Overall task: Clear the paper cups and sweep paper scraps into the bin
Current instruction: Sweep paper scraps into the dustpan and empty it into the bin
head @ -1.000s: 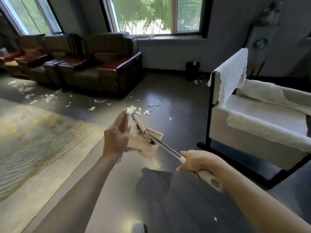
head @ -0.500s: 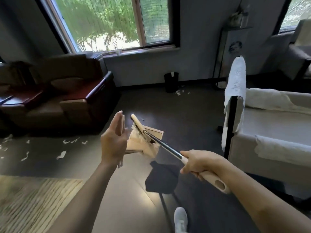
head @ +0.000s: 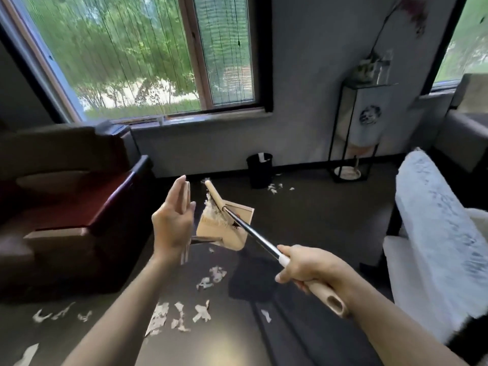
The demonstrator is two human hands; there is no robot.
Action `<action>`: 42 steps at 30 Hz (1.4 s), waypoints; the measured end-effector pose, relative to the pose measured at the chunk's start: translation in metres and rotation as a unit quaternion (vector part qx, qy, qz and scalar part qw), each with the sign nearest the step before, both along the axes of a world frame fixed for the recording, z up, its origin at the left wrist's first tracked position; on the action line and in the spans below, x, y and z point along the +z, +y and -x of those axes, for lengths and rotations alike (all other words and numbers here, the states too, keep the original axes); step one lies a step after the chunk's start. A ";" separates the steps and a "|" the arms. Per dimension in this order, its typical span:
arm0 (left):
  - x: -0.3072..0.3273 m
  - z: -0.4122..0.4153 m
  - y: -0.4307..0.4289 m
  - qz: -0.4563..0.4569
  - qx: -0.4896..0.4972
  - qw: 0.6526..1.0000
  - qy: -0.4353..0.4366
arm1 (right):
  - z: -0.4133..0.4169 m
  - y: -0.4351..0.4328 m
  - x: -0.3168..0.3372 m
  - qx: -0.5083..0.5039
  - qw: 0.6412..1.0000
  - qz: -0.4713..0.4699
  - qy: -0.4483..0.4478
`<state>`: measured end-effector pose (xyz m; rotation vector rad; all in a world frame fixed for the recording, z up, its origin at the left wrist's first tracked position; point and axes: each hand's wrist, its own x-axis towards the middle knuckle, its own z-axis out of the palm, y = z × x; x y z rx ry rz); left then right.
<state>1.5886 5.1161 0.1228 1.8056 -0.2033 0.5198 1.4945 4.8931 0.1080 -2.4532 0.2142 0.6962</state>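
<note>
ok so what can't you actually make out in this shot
Inside of the bin: head view, its own wall hides it.
How much paper the dustpan holds: the broom head covers it.
Left hand grip on the dustpan handle: hidden behind the hand.
Lower left scraps: blurred.
</note>
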 end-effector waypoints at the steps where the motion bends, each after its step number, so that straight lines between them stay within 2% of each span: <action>1: -0.001 -0.034 0.000 0.016 -0.015 1.000 0.003 | -0.031 0.001 -0.003 -0.009 1.000 -0.008 -0.002; 8: -0.014 -0.280 0.019 0.027 -0.085 0.996 -0.018 | -0.256 0.023 -0.032 -0.097 0.992 -0.076 0.002; 12: -0.005 -0.408 0.017 -0.049 -0.092 0.994 -0.021 | -0.360 0.026 -0.034 -0.157 0.980 -0.125 0.016; 15: -0.003 -0.497 0.005 -0.058 -0.128 0.990 -0.034 | -0.437 0.021 -0.037 -0.187 0.970 -0.156 0.026; 24: -0.033 -0.746 -0.054 -0.082 -0.175 0.980 -0.043 | -0.671 -0.033 -0.068 -0.217 0.962 -0.162 0.031; 29: -0.035 -0.856 -0.085 -0.111 -0.181 0.976 -0.039 | -0.768 -0.052 -0.070 -0.240 0.957 -0.162 0.032; 34: -0.038 -0.958 -0.117 -0.128 -0.229 0.965 -0.027 | -0.851 -0.062 -0.072 -0.283 0.943 -0.175 0.032; 38: -0.051 -1.035 -0.140 -0.163 -0.265 0.949 -0.053 | -0.910 -0.070 -0.088 -0.347 0.913 -0.211 0.026; 42: -0.071 -1.087 -0.173 -0.253 -0.330 0.906 -0.071 | -0.949 -0.076 -0.107 -0.374 0.897 -0.234 0.017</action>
